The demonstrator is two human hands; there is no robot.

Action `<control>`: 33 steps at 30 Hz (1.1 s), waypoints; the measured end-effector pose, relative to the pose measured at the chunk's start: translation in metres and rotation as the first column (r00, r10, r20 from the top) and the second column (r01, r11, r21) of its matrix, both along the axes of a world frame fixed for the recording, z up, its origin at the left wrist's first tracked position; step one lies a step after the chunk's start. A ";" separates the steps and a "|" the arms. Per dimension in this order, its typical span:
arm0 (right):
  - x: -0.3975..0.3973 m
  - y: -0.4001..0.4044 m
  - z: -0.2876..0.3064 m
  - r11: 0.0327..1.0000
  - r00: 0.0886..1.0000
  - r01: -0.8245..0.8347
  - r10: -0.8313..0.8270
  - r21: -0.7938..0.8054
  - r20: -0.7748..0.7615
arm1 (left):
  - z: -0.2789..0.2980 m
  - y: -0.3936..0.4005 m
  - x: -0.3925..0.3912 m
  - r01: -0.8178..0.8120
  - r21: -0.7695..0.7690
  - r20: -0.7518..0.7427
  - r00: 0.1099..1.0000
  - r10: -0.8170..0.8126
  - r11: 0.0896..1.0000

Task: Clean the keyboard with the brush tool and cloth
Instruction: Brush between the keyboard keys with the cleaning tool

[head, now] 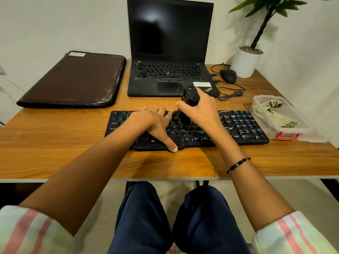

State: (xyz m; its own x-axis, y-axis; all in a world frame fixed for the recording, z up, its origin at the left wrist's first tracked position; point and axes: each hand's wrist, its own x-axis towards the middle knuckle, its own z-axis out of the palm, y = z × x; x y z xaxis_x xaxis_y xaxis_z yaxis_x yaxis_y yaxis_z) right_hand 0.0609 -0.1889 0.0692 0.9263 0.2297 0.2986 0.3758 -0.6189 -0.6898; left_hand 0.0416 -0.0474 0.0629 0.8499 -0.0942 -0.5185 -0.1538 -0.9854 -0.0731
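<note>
The black keyboard point(244, 125) lies flat on the wooden table point(55, 143), its long side running left to right under both hands. The left hand point(156, 123) lies flat on the keys with straight fingers and the thumb out by the near edge. Just right of it, the right hand point(200, 109) grips the black brush tool point(189, 97), which stands up tall with its bottom end on the keys. Past the right hand, the keys are bare to the keyboard's end. Further right, near the table's edge, the cloth point(275, 114) sits in a clear box point(300, 125).
</note>
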 end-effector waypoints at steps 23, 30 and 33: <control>-0.020 0.004 0.006 0.999 0.991 -0.042 0.044 0.014 -0.126 | 0.001 -0.001 -0.004 0.007 0.020 -0.017 1.000 -0.007 1.000; -0.024 -0.010 0.017 0.946 0.948 -0.306 0.293 -0.106 -0.123 | 0.002 0.000 -0.004 0.001 -0.026 0.007 1.000 -0.001 1.000; -0.017 -0.010 0.021 0.930 0.953 -0.299 0.281 -0.213 -0.111 | 0.001 0.002 -0.004 -0.003 -0.040 0.010 1.000 0.003 0.999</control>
